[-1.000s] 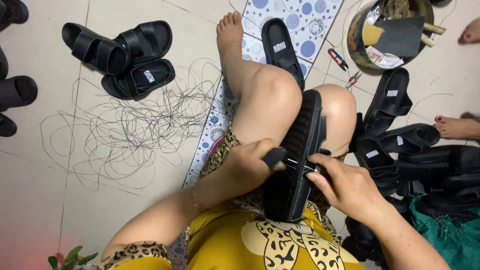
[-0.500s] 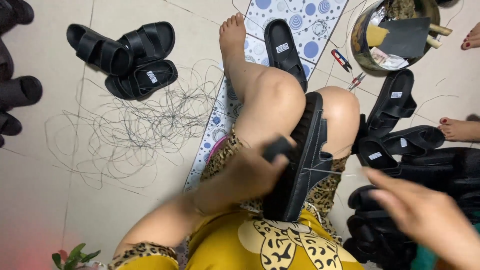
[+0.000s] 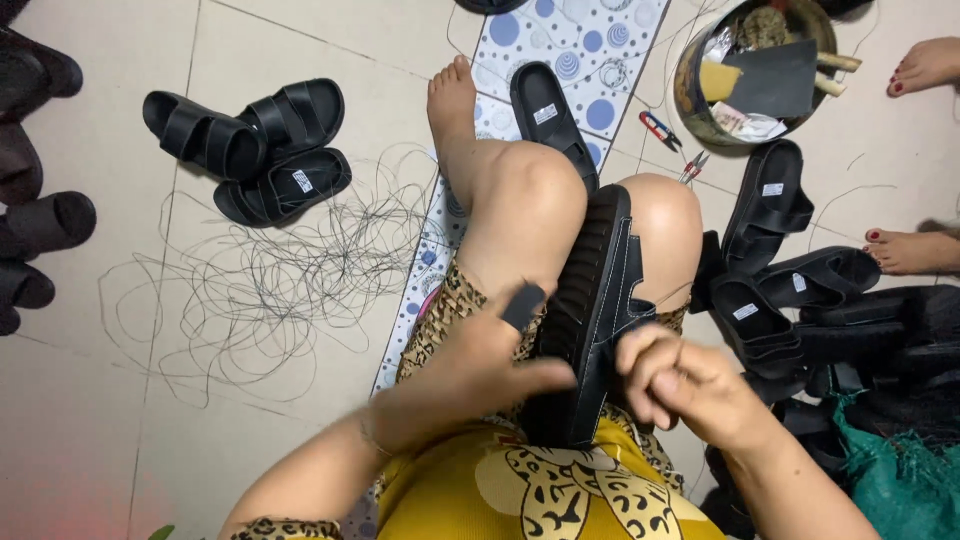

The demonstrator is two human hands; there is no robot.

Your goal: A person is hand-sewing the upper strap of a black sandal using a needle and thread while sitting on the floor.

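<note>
Black sandal (image 3: 590, 320): clamped on edge between the knees; left hand (image 3: 480, 365) braces its sole, right hand (image 3: 680, 380) pinches closed beside the strap, contents unclear; best kept steady, thread taut

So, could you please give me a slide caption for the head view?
Left hand steadies a black sandal between the knees; right hand pinches at its strap.
</note>
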